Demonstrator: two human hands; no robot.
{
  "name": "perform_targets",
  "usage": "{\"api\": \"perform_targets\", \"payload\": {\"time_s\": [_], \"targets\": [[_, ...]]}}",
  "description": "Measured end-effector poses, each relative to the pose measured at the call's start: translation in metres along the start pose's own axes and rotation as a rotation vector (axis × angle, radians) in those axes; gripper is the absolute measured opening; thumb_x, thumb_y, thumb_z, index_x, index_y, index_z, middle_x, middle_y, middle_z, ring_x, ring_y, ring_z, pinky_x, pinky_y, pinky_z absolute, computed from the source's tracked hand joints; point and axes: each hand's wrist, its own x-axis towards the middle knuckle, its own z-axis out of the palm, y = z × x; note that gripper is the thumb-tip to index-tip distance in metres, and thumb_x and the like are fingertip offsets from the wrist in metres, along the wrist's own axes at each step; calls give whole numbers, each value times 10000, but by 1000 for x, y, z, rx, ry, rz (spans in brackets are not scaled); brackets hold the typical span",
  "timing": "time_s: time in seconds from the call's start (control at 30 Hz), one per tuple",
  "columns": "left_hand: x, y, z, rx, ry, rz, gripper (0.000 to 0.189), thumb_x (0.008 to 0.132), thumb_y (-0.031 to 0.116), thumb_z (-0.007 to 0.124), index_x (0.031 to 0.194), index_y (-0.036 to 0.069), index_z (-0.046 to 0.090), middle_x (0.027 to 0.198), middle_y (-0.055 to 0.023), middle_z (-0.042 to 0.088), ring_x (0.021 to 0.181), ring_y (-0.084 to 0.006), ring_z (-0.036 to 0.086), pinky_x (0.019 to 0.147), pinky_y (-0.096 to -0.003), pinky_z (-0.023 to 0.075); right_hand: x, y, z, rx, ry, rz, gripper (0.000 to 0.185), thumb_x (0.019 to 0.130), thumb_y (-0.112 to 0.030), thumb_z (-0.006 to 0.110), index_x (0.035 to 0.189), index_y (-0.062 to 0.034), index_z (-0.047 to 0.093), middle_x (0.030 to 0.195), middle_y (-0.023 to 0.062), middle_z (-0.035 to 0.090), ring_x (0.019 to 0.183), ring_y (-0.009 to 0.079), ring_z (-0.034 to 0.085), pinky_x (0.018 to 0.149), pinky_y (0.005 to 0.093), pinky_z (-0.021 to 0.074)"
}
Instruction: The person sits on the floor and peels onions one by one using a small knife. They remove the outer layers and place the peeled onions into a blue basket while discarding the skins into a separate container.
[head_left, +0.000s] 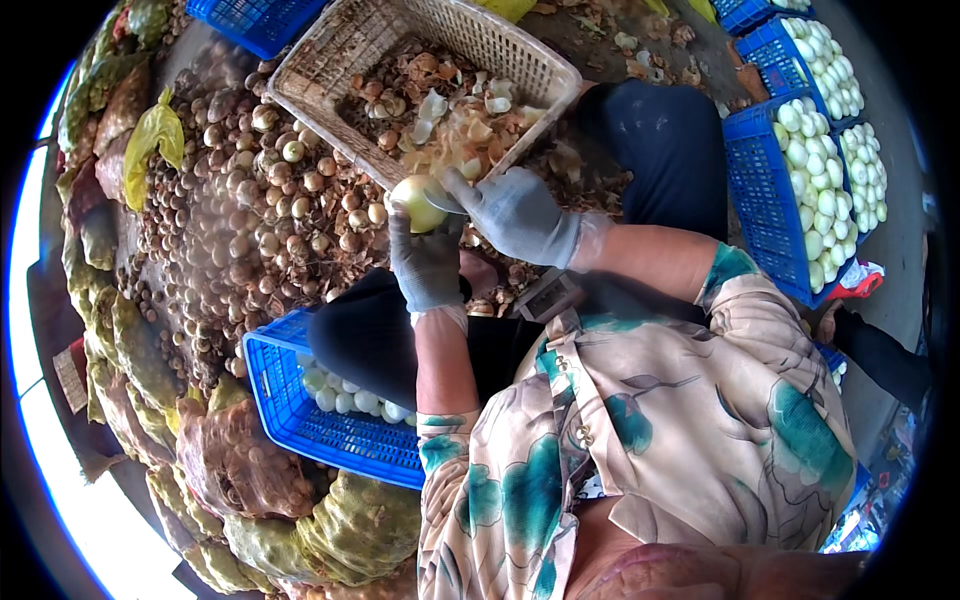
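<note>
My left hand (426, 266), in a grey work glove, holds a pale peeled onion (417, 202) from below, near the rim of a dirty beige plastic crate (469, 37). My right hand (517, 216), gloved the same way, grips a small knife (442, 202). Its short blade lies against the onion's right side, and the handle is hidden in my fist. Inside the beige crate are loose onion skins (454, 139) and a few brown onions. By my left leg stands a blue plastic crate (337, 450) with peeled white onions (352, 397), partly covered by my knee.
Unpeeled onions (240, 217) spread over the floor to the left, with a yellow plastic bag (154, 142) on them. Full mesh sacks (240, 465) line the left side. Blue crates (757, 172) of peeled onions stand at right, near another person's dark-clothed limb (877, 356).
</note>
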Motion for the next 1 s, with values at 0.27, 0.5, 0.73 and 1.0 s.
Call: {"api": "perform_targets", "payload": {"time_s": [0.27, 0.5, 0.73, 1.0], "targets": [[-5, 1, 1, 85, -35, -30, 648, 896, 353, 755, 1384, 24, 484, 1352, -180, 560, 1223, -353, 566, 1050, -539, 476, -2, 5, 7, -14, -28, 37, 507, 861, -157, 617, 1334, 24, 588, 677, 69, 628, 556, 255, 628, 506, 422, 481], [-8, 3, 0, 48, -98, -100, 596, 917, 322, 730, 1376, 25, 494, 1311, -180, 584, 1178, -329, 594, 1011, -529, 509, 26, 15, -29, 1089, -460, 852, 415, 1052, -329, 545, 1016, 71, 651, 646, 78, 681, 531, 144, 650, 524, 347, 527], [-1, 1, -17, 318, -117, -118, 582, 996, 400, 576, 1348, -60, 523, 1344, -213, 584, 1249, -321, 563, 1128, -437, 412, 15, 20, -16, 762, -170, 381, 311, 900, -366, 695, 951, -63, 743, 782, 181, 710, 714, 349, 697, 705, 450, 546], [-13, -18, 18, 378, -280, -24, 616, 941, 315, 582, 1384, -97, 467, 1422, -259, 496, 1333, -345, 482, 1182, -472, 334, 19, 28, -13, 535, -18, 389, 167, 825, -217, 692, 809, -54, 661, 731, 149, 674, 695, 326, 693, 676, 442, 563]]}}
